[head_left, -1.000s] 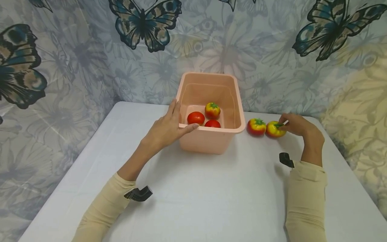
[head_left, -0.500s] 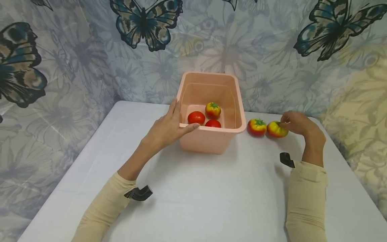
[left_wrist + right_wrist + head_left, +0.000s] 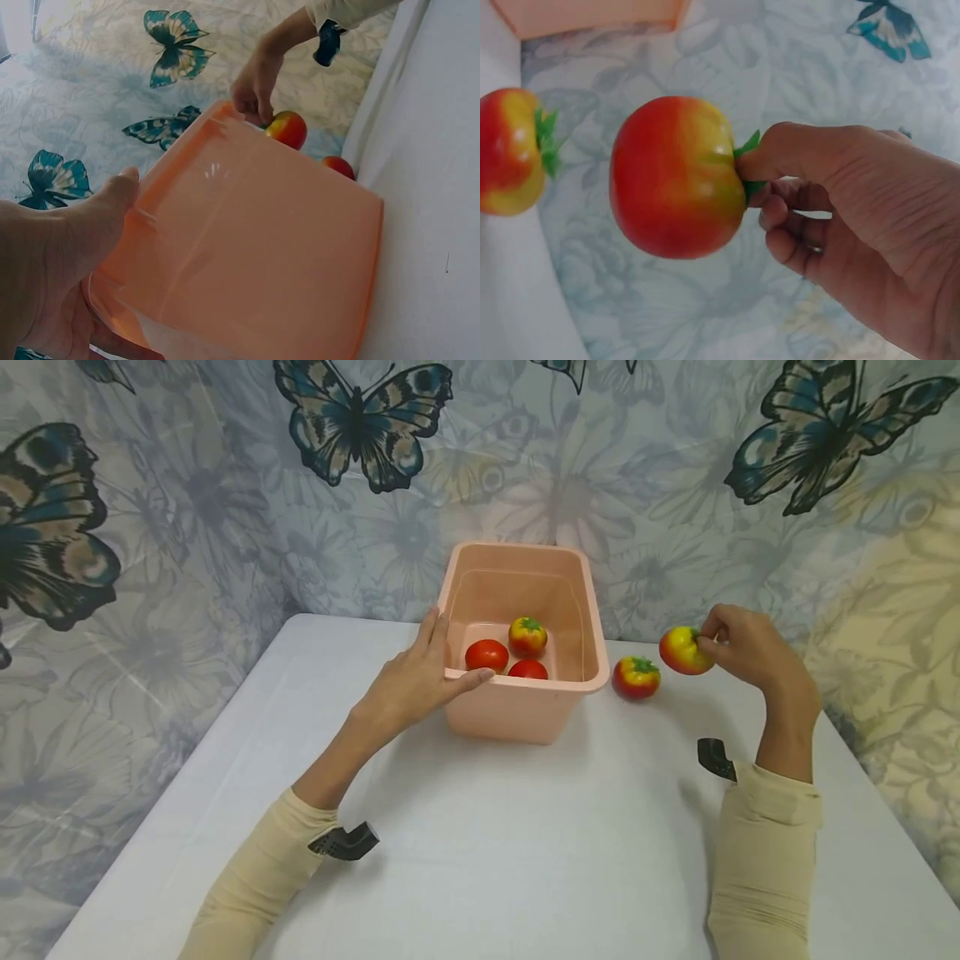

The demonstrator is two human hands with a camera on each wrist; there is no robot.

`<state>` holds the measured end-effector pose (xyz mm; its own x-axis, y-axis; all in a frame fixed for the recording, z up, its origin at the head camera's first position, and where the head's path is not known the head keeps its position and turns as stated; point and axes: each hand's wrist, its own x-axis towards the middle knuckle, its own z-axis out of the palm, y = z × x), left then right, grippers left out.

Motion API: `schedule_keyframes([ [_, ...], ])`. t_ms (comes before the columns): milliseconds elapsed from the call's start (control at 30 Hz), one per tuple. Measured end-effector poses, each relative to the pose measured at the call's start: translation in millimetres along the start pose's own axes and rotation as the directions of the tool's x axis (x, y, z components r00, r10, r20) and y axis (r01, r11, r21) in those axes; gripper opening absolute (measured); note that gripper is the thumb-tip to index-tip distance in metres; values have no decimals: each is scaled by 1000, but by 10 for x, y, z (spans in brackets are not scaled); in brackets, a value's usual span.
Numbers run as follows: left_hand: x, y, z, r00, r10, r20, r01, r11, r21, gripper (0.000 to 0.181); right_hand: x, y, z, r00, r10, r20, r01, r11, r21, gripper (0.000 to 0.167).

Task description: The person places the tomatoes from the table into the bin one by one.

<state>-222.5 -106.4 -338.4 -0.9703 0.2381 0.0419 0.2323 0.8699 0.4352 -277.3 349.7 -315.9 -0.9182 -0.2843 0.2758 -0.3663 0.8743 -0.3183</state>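
Note:
My right hand [image 3: 757, 647] pinches a red-and-yellow tomato [image 3: 681, 652] by its green leafy top, holding it above the table. In the right wrist view this tomato [image 3: 675, 180] hangs sideways from my thumb and fingers. A second red-and-yellow tomato [image 3: 636, 678] sits on the table below and to its left. My left hand [image 3: 408, 681] rests on the near left corner of a peach plastic bin [image 3: 517, 706], fingers straight along its left side and thumb on the front rim. Inside lie one red-and-yellow tomato [image 3: 527, 635] and two red tomatoes [image 3: 486, 656], one partly hidden by the rim.
A white-covered table [image 3: 525, 843] lies under everything. Behind it hangs a floral cloth backdrop [image 3: 405, 543] with large butterflies, close to the bin's back. Both forearms reach in from the near edge, each wearing a black wrist camera [image 3: 345, 842].
My right hand has raised the tomato off the table, away from the one beside it. My left hand and the bin have stayed in place.

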Motion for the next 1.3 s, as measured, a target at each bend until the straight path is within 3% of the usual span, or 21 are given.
schedule_keyframes([
  [333,10,8,6,1000,6,-1,-6,1000,0,122,-28,-205,-60,988,-89,-129,88,996,-10,8],
  [967,10,21,10,1000,-1,0,1,1000,-8,122,-48,-494,-94,949,-196,-246,215,975,49,15],
  [1100,8,21,18,1000,0,1,0,1000,-11,122,-37,-587,-77,913,-239,-329,266,963,37,13],
  [1200,5,20,17,1000,-1,-3,1,1000,-5,122,6,-713,-42,850,-275,-449,325,945,37,11],
  [1300,3,18,11,1000,-1,-1,1,1000,1,121,74,-899,33,774,-273,-572,367,929,54,11],
])
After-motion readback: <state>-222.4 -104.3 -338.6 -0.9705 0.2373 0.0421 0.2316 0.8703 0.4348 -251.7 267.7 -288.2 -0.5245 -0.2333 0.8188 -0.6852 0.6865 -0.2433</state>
